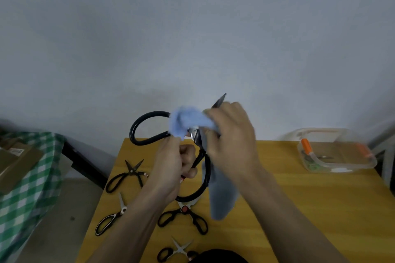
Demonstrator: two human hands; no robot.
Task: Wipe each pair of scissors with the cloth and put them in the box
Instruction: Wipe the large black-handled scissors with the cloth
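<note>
Large black scissors (147, 128) gripped at one handle by left hand (175, 168), raised above yellow table (299, 209). Cloth (188, 121) clutched round blades by right hand (230, 134). Below grip: four smaller scissors (128, 174) lying flat. Right of grip, well apart: clear box (335, 151).

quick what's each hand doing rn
Left hand: fingers curled round a handle of the large black scissors, held above the table.
Right hand: grips the blue cloth around the blades.
</note>
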